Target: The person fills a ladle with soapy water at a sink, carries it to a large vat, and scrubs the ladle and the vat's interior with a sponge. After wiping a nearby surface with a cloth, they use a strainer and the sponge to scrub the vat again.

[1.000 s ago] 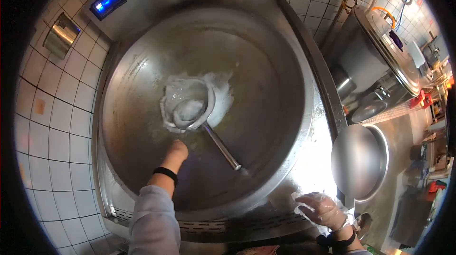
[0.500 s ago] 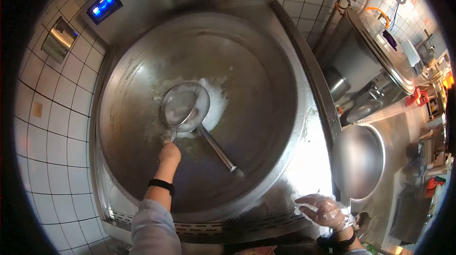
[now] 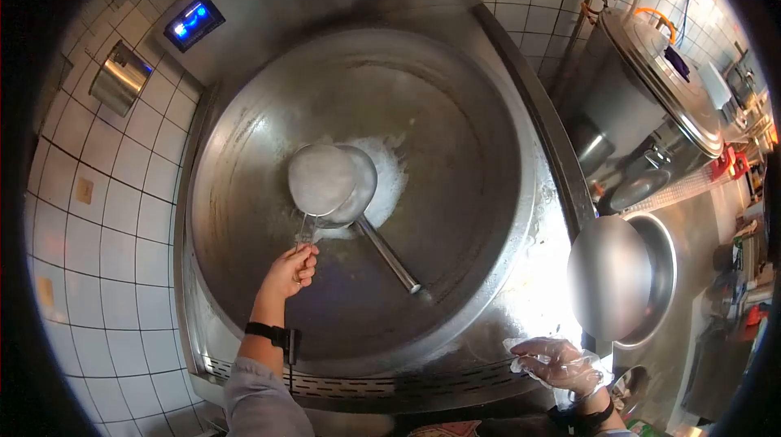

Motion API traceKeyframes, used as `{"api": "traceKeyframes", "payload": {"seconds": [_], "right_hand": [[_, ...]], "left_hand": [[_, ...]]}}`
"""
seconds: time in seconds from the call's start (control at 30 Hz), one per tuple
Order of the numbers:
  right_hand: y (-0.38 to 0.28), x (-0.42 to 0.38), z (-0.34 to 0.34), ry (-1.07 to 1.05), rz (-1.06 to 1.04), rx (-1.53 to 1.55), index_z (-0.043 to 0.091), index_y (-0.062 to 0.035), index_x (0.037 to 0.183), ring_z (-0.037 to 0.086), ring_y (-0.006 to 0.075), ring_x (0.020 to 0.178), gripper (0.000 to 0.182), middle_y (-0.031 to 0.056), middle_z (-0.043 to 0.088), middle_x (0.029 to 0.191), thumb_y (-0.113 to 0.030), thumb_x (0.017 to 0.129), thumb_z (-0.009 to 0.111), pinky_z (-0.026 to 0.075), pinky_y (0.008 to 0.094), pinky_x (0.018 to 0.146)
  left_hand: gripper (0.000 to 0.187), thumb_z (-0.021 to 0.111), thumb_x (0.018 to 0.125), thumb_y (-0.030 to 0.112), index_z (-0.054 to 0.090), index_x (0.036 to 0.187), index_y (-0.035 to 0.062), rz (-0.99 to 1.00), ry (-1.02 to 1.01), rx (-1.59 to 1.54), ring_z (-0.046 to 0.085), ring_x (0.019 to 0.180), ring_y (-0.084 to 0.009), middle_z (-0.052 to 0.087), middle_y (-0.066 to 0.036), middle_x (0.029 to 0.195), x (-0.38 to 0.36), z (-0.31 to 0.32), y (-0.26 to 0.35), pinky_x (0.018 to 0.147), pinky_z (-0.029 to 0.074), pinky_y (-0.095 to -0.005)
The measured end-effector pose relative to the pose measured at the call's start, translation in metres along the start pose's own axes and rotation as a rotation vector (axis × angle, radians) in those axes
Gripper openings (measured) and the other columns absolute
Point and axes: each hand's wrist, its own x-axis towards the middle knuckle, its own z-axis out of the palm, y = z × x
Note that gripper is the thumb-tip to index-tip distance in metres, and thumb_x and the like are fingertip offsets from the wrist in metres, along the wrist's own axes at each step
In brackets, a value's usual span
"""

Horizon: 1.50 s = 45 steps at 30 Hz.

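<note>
In the middle of a large round wok, my left hand is closed round the thin wire handle of a round skimmer. The skimmer is whitish across its face and overlaps the bowl of a ladle. The ladle's thick metal handle slants down toward the lower right. White foamy stuff lies around and under the ladle. My right hand, in a clear plastic glove, is over the front right corner of the metal surround, its fingers loosely stretched with nothing in them.
A raised metal edge runs along the wok's right side. Beyond it stands a tall lidded steel pot. A round metal basin sits at the right, partly blurred. A lit display and a metal cup are at the upper left.
My left hand has drawn the skimmer slightly up, and its face now looks filled with white. The whole view has shifted a little. My right hand has barely moved.
</note>
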Motion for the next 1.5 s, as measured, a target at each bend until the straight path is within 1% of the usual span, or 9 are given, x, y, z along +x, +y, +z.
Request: {"api": "traceKeyframes", "payload": {"seconds": [0.4, 0.6, 0.67, 0.73, 0.8, 0.9, 1.13, 1.23, 1.5], "right_hand": [[-0.046, 0.019, -0.039, -0.16, -0.203, -0.588, 0.062, -0.0095, 0.1, 0.061, 0.0254, 0.084, 0.024, 0.0099, 0.063, 0.097, -0.021, 0.079, 0.061, 0.049, 0.0329, 0.073], [-0.099, 0.141, -0.06, -0.226, -0.816, -0.907, 0.06, -0.0068, 0.103, 0.062, 0.0209, 0.08, 0.028, 0.0102, 0.061, 0.101, -0.023, 0.08, 0.059, 0.051, 0.029, 0.067], [-0.093, 0.237, -0.038, -0.271, -1.388, -1.06, 0.058, -0.0049, 0.106, 0.06, 0.0254, 0.083, 0.029, 0.0125, 0.061, 0.1, -0.024, 0.084, 0.053, 0.05, 0.0343, 0.07], [-0.133, 0.302, 0.005, -0.526, -0.66, -0.805, 0.057, -0.0052, 0.109, 0.057, 0.0268, 0.095, 0.039, 0.0141, 0.058, 0.109, -0.035, 0.088, 0.044, 0.045, 0.0367, 0.084], [-0.062, 0.448, 0.05, -0.674, -0.688, -0.582, 0.057, -0.0068, 0.109, 0.052, 0.0281, 0.103, 0.037, 0.0144, 0.056, 0.112, -0.034, 0.086, 0.046, 0.041, 0.0381, 0.089], [-0.092, 0.463, 0.129, -0.418, -0.444, -1.349, 0.05, -0.0116, 0.119, 0.05, 0.0284, 0.107, 0.044, 0.01, 0.054, 0.116, -0.029, 0.079, 0.05, 0.039, 0.0397, 0.091], [-0.047, 0.509, 0.22, -0.378, -0.696, -1.49, 0.035, -0.0154, 0.13, 0.053, 0.0283, 0.104, 0.057, 0.0142, 0.057, 0.11, -0.029, 0.077, 0.052, 0.042, 0.0377, 0.088], [-0.055, 0.502, 0.223, -0.407, -0.284, -1.492, 0.056, -0.0182, 0.116, 0.051, 0.023, 0.11, 0.037, 0.0065, 0.053, 0.12, -0.031, 0.082, 0.049, 0.039, 0.0355, 0.092], [-0.063, 0.499, 0.179, -0.314, -0.457, -1.313, 0.064, -0.0102, 0.096, 0.059, 0.0275, 0.093, 0.035, 0.0124, 0.062, 0.1, -0.035, 0.074, 0.054, 0.046, 0.0383, 0.079]], "left_hand": [[0.014, 0.048, 0.089, 0.019, 0.051, 0.085, 0.0056, -0.094, 0.212, -0.406, 0.032, 0.041, -0.0039, 0.038, 0.005, 0.056, 0.025, -0.023, -0.016, 0.036, 0.023, -0.0189], [0.015, 0.043, 0.09, 0.016, 0.05, 0.086, 0.0036, 0.176, 0.132, -0.528, 0.032, 0.041, -0.004, 0.039, 0.004, 0.058, -0.087, 0.003, -0.001, 0.034, 0.024, -0.0188], [0.015, 0.042, 0.09, 0.015, 0.051, 0.088, 0.003, 0.222, 0.102, -0.673, 0.033, 0.041, -0.004, 0.039, 0.003, 0.059, -0.098, 0.013, -0.011, 0.034, 0.025, -0.019], [0.015, 0.041, 0.091, 0.014, 0.051, 0.089, 0.0024, 0.263, 0.066, -0.818, 0.033, 0.042, -0.0041, 0.04, 0.003, 0.06, -0.102, 0.025, -0.024, 0.034, 0.027, -0.0191], [0.018, 0.038, 0.092, 0.014, 0.05, 0.094, 0.0001, 0.318, -0.049, -0.976, 0.035, 0.042, -0.004, 0.041, 0.002, 0.063, -0.099, 0.033, -0.032, 0.033, 0.029, -0.0193], [0.021, 0.035, 0.093, 0.014, 0.048, 0.097, -0.0019, 0.28, -0.204, -1.19, 0.035, 0.042, -0.004, 0.041, 0.002, 0.064, -0.086, 0.028, -0.032, 0.033, 0.03, -0.0194], [0.022, 0.031, 0.094, 0.014, 0.045, 0.098, -0.0021, 0.334, -0.301, -1.273, 0.034, 0.041, -0.0041, 0.04, 0.001, 0.064, -0.073, 0.013, -0.009, 0.032, 0.03, -0.02], [0.02, 0.031, 0.094, 0.014, 0.046, 0.095, 0.0003, 0.411, -0.252, -1.277, 0.032, 0.04, -0.0041, 0.039, 0.001, 0.062, -0.072, 0.015, -0.005, 0.031, 0.028, -0.0203], [0.02, 0.039, 0.092, 0.017, 0.049, 0.103, 0.0042, 0.314, -0.136, -1.023, 0.03, 0.041, -0.0039, 0.038, 0.004, 0.061, -0.053, 0.014, -0.016, 0.033, 0.026, -0.0192]]}}
